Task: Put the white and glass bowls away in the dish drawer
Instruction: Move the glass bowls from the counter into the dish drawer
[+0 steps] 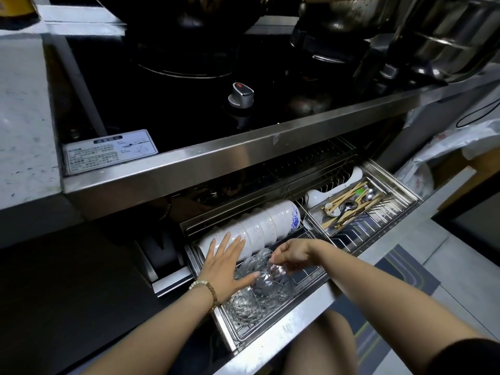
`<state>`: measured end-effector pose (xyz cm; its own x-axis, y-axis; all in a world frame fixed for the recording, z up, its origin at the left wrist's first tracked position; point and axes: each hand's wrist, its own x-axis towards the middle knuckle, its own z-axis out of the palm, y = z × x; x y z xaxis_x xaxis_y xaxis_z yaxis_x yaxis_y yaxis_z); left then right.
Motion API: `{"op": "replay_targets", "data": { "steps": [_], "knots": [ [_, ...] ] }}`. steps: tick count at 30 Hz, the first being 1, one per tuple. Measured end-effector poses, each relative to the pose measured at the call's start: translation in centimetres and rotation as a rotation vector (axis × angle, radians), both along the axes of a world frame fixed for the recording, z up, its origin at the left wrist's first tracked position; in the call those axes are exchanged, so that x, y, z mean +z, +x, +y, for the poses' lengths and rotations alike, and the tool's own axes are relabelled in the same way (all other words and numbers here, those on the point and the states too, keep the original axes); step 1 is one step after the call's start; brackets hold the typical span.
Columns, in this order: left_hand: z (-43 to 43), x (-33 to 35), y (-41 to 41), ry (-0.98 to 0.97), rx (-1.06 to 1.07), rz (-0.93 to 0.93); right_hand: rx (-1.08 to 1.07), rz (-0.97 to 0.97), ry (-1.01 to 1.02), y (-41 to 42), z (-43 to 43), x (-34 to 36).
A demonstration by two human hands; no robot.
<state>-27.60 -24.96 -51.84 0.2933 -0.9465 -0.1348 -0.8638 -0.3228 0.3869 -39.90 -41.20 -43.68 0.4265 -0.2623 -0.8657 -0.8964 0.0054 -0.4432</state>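
Observation:
The steel dish drawer [303,312] stands pulled out under the stove. A row of white bowls [266,226] lies on edge in its wire rack, the end one with blue print. In front of them several glass bowls [259,293] stand on edge in a row. My left hand [224,263] lies flat with straight fingers over the white bowls and the glass row, thumb touching a glass bowl. My right hand [289,254] pinches the rim of a glass bowl at the back of the row.
A steel cutlery tray [349,204] with chopsticks and spoons sits in the drawer's right half, with a white ladle [316,196] behind it. Above is the black stove top with a knob [240,94] and pots. A striped mat [405,282] lies on the floor to the right.

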Motion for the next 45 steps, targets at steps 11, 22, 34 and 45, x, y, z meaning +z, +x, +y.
{"op": "replay_targets", "data": {
  "steps": [11, 22, 34, 45],
  "knots": [
    [-0.2, 8.6, -0.5, -0.188, 0.107, 0.316, -0.16, -0.379, -0.271, -2.7, 1.4, 8.1],
    [1.8, 24.4, -0.2, -0.559, -0.174, 0.009, -0.165, -0.791, -0.706, -5.0, 4.3, 19.9],
    [13.6, 36.7, 11.3, -0.731, 0.073, -0.245, 0.191, -1.014, -0.992, 7.1, 12.7, 28.3],
    [25.4, 36.9, 21.4, -0.644, 0.413, -0.353, 0.357, -1.131, -0.852, 19.9, 20.2, 29.4]
  ]
}}
